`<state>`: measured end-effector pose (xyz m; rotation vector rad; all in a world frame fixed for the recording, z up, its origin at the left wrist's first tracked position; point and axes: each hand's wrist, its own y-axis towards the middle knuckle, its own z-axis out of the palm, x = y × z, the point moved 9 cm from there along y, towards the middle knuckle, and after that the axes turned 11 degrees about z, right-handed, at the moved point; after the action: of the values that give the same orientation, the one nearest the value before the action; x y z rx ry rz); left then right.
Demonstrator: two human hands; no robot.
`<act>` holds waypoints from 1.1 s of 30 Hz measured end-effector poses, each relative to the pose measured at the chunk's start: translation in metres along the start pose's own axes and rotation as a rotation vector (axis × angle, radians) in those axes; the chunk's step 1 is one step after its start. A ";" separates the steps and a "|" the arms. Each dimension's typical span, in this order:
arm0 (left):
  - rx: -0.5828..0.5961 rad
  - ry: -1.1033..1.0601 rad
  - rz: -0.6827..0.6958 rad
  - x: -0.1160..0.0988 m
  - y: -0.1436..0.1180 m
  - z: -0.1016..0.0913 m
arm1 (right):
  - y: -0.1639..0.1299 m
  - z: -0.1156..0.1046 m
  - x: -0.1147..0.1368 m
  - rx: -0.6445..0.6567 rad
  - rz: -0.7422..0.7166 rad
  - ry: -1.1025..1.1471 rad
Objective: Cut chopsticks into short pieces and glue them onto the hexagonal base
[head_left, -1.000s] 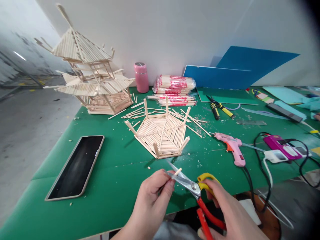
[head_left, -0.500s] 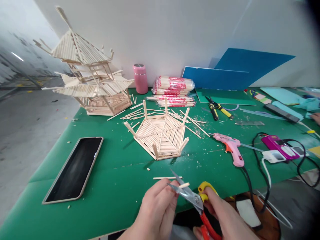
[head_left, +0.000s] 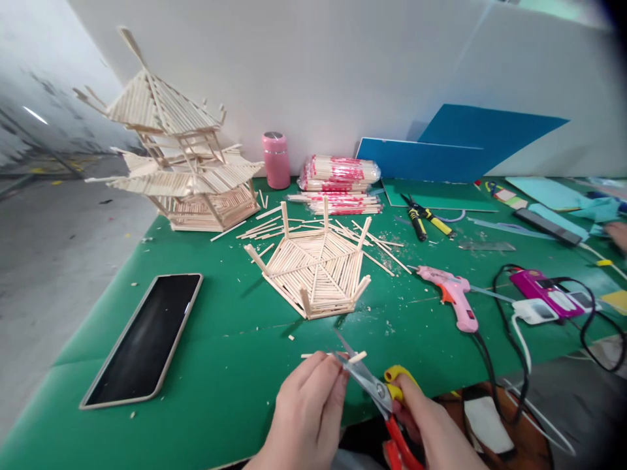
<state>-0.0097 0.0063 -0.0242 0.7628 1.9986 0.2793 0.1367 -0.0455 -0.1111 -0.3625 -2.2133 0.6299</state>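
Note:
My left hand (head_left: 311,401) is closed on a short wooden stick (head_left: 358,357), whose end pokes out past the fingertips. Around that stick lie the parted blades of the scissors (head_left: 367,378), which have one yellow and one red handle. My right hand (head_left: 421,418) grips those handles; its lower fingers are partly hidden. Another thin stick (head_left: 306,356) lies on the table just behind my left hand and is partly covered by it. Beyond the hands stands a hexagonal base of wooden sticks (head_left: 316,267) with short upright posts at its corners.
A stick pagoda (head_left: 186,179) stands back left, beside a pink flask (head_left: 277,161) and wrapped stick bundles (head_left: 337,176). A phone (head_left: 144,339) lies left. On the right are a pink glue gun (head_left: 453,294), pliers (head_left: 426,219) and a power strip (head_left: 546,290). Another person's hand (head_left: 618,234) shows far right.
The scissors and both hands have shifted slightly, with the blades now closer around the stick near my left fingertips. The whole view has tilted a little; the table things stay put.

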 end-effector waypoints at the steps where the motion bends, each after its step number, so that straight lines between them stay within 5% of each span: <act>1: -0.007 0.013 -0.013 0.002 -0.001 0.000 | 0.001 -0.001 -0.001 -0.026 -0.005 -0.026; 7: 0.058 -0.201 -0.031 0.007 -0.002 0.007 | 0.003 -0.008 -0.006 -0.073 -0.067 -0.186; 12: 0.118 -0.460 -0.238 0.018 -0.003 0.009 | 0.001 -0.011 0.007 0.010 -0.114 -0.115; 18: 0.209 -0.528 -0.351 0.022 -0.007 0.015 | -0.001 -0.008 0.015 0.054 -0.072 -0.078; 21: 0.200 -0.458 -0.308 0.023 -0.004 0.016 | -0.003 -0.011 0.021 0.026 -0.109 -0.109; 28: 0.035 -0.244 0.037 0.007 0.000 0.004 | 0.001 -0.012 0.016 -0.062 -0.109 -0.291; 33: 0.123 -0.449 -0.108 0.013 0.001 0.006 | 0.001 -0.009 0.007 -0.043 -0.080 -0.353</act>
<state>-0.0089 0.0149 -0.0362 0.7178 1.6315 -0.0774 0.1388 -0.0388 -0.1024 -0.1936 -2.5664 0.6426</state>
